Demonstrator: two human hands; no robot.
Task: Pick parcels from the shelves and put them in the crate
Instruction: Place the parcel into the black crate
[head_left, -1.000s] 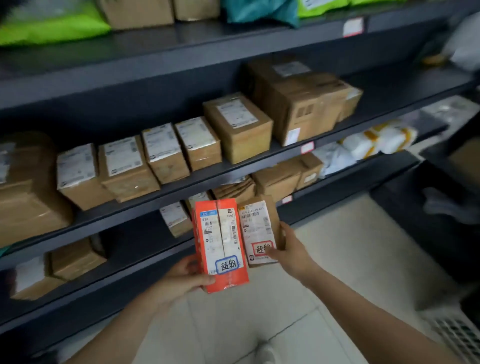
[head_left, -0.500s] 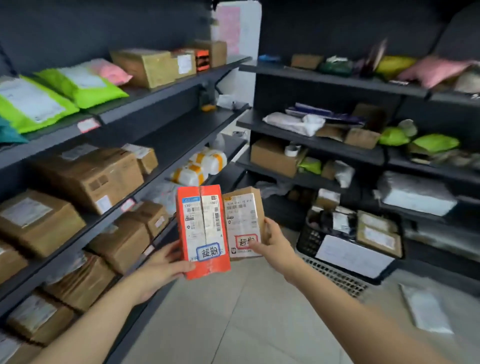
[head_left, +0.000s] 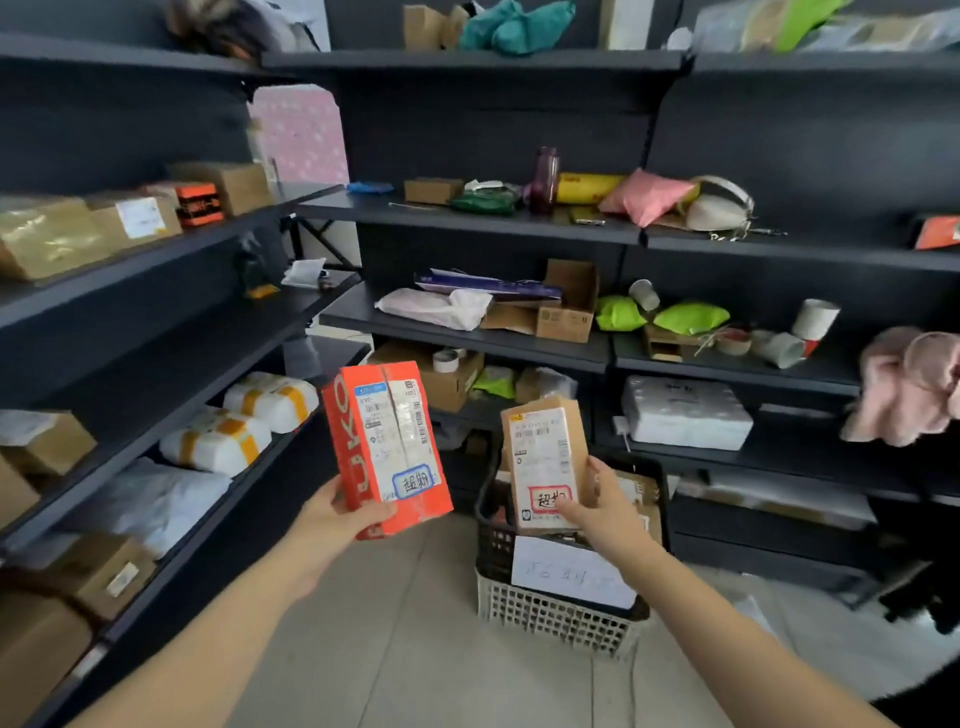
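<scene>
My left hand (head_left: 337, 519) grips the bottom of an orange box parcel (head_left: 387, 447) with white labels, held upright in front of me. My right hand (head_left: 605, 512) holds a small brown cardboard parcel (head_left: 543, 457) by its lower right edge, directly above the crate (head_left: 558, 616). The crate is a plastic mesh basket, black above and white below, standing on the floor with a white paper sheet on its front. Parcels lie inside it, partly hidden by my right hand and its parcel.
Dark shelves run along the left (head_left: 156, 395) and across the back (head_left: 467, 343), loaded with cardboard boxes, white taped bundles (head_left: 244, 423) and bright mailer bags. A white pack (head_left: 685, 413) lies on a low back shelf. Light tiled floor (head_left: 405, 649) spreads around the crate.
My view has swung right, from the left shelves to the back shelves and the crate. Both hands carried their parcels along; the two parcels have moved apart and the brown one now hangs over the crate.
</scene>
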